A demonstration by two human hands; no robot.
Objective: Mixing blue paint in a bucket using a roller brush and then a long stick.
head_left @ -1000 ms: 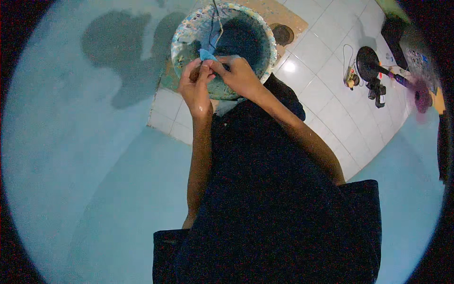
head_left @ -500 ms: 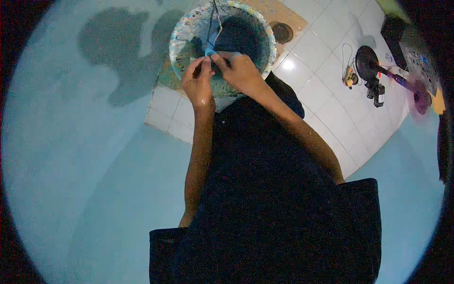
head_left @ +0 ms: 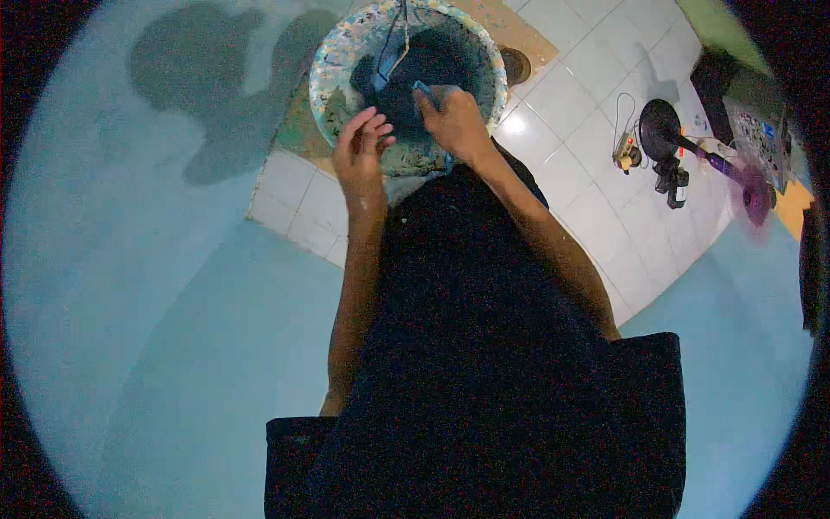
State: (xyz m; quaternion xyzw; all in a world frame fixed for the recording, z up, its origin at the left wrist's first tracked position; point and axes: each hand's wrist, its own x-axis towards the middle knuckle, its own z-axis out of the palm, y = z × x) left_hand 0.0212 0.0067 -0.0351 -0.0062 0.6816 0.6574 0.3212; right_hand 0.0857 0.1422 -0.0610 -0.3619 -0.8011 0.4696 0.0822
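The right hand (head_left: 458,121) pinches a small blue scrap (head_left: 422,87), probably light, soft, best gripped by an edge; the left hand (head_left: 360,154) hangs empty, fingers loosely spread

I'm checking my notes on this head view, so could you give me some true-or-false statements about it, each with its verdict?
1. The right hand holds a small blue piece. True.
2. The left hand is closed in a fist. False: the left hand is open, with nothing visible in it.
3. The round tub has a rim speckled in several colours. True.
4. The pedestal fan is to the left of the round tub. False: it is to the right.
5. The floor tiles beside the round tub are black. False: they are white.
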